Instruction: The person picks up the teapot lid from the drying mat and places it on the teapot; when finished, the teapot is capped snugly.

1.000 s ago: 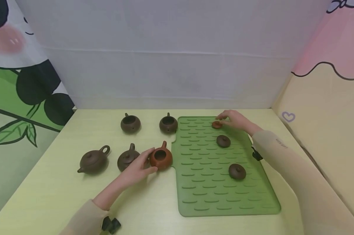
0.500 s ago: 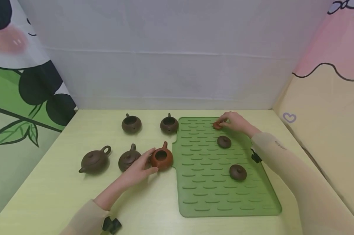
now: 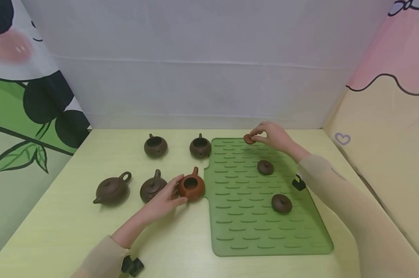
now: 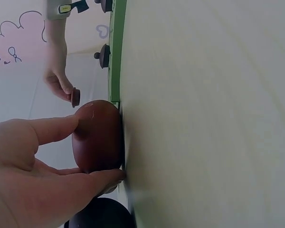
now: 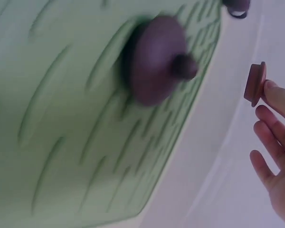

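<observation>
My left hand (image 3: 163, 201) holds the reddish-brown teapot (image 3: 196, 194) at its left side, thumb and fingers spread about its body. This teapot stands on the table without a lid, its dark opening facing up. Over the far edge of the green mat (image 3: 230, 224), my right hand (image 3: 275, 136) pinches a small reddish-brown lid (image 3: 248, 139) by its knob, as the right wrist view also shows the lid (image 5: 255, 84). In the left wrist view the lid (image 4: 75, 97) hangs in the air beyond the teapot (image 4: 98, 142). Two dark brown lids (image 3: 265, 167) (image 3: 281, 204) lie knob-up on the mat.
Two dark lidless teapots (image 3: 155, 146) (image 3: 200, 147) stand at the back. A lidded dark teapot (image 3: 112, 190) is at the left; another lidded teapot (image 3: 150, 188) sits right beside my left hand, partly hidden by it. A pale cloth wall (image 3: 209, 92) closes the table's far side.
My right hand has closed its fingers on the reddish-brown lid and lifted it off the mat, away and slightly to the left. The left hand and its teapot keep their place.
</observation>
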Demonstrator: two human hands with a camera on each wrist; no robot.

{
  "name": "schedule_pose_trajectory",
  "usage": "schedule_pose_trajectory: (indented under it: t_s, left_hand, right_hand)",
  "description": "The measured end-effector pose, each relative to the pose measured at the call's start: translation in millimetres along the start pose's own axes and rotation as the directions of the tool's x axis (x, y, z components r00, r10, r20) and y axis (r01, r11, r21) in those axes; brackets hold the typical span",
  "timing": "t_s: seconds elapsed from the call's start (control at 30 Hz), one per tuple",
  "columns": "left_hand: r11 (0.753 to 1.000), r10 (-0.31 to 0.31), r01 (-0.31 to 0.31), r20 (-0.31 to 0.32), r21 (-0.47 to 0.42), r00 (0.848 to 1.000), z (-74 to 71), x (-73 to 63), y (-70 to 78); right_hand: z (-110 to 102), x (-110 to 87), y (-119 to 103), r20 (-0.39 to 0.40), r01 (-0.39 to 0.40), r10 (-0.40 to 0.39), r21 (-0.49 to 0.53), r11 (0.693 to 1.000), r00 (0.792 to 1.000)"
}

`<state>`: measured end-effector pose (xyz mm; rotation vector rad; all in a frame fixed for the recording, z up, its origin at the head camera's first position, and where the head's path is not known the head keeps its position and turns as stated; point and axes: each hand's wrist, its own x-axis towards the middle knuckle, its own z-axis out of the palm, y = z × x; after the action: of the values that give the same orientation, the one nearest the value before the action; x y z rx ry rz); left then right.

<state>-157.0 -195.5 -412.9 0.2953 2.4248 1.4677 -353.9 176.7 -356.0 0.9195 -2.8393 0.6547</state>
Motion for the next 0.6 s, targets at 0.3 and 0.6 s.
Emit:
schedule_pose_trajectory:
  t_s: [0.3,0.6]
  left_hand:
    - [1.0,0.007,-0.007,-0.001,0.0,1.0,0.4,-1.6,1.4]
    - [0.998,0.043,-0.043,-0.009,0.041,0.999,0.4,-3.5,5.2]
  right_hand:
    - [-5,-2.8,-61,-0.088,0.152,-0.146,0.064,0.986,0.985]
    - [3,-7.6,-112,-0.123,0.304,-0.287,0.155,0.94,0.95]
